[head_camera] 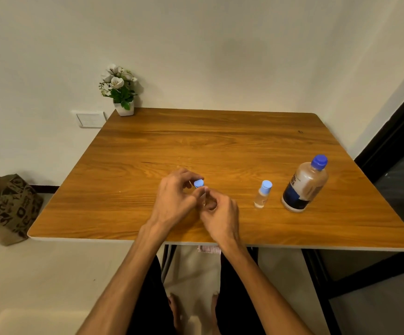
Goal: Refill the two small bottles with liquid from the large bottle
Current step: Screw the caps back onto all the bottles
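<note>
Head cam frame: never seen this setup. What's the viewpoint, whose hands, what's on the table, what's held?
There is no robot. A person wears a wide-angle camera on the head, looking forward and down at their own bare hands.

They sit at a wooden table. The left hand pinches the blue cap of a small bottle, and the right hand grips its body.

To the right stand a second small bottle, capped, and beyond it the large bottle, also capped. A potted plant sits at the far left corner.
</note>
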Tool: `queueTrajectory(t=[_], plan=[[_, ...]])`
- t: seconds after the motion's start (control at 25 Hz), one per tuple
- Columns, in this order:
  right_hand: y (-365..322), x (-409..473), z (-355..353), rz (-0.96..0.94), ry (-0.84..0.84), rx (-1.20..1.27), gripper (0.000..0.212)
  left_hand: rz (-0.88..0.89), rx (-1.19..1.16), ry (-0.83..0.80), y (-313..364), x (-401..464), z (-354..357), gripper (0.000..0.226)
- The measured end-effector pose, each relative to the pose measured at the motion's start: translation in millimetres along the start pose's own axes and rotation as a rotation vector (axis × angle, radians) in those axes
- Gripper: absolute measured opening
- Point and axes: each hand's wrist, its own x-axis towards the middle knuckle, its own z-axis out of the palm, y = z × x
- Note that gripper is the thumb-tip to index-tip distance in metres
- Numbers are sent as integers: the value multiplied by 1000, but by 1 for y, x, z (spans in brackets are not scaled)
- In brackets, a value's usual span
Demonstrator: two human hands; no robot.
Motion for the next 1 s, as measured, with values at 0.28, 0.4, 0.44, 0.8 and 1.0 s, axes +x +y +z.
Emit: queueTrajectory(t=[0.28, 0.4, 0.44, 0.8, 1.0], plan=[[-4, 0, -1, 8, 13, -48, 33, 10, 290, -60, 10, 14, -6, 26], [-3, 0, -3, 6, 12, -40, 27, 22, 374, -140, 21, 19, -6, 25], [-5, -1, -5, 8, 7, -34, 28, 52, 383, -189, 22, 19, -8, 18], [0, 0, -2, 4, 63, -54, 36, 140, 373, -207, 26, 11, -10, 22], [0, 2, -3, -21, 29, -31, 44, 184, 217, -287, 29, 9, -16, 30]])
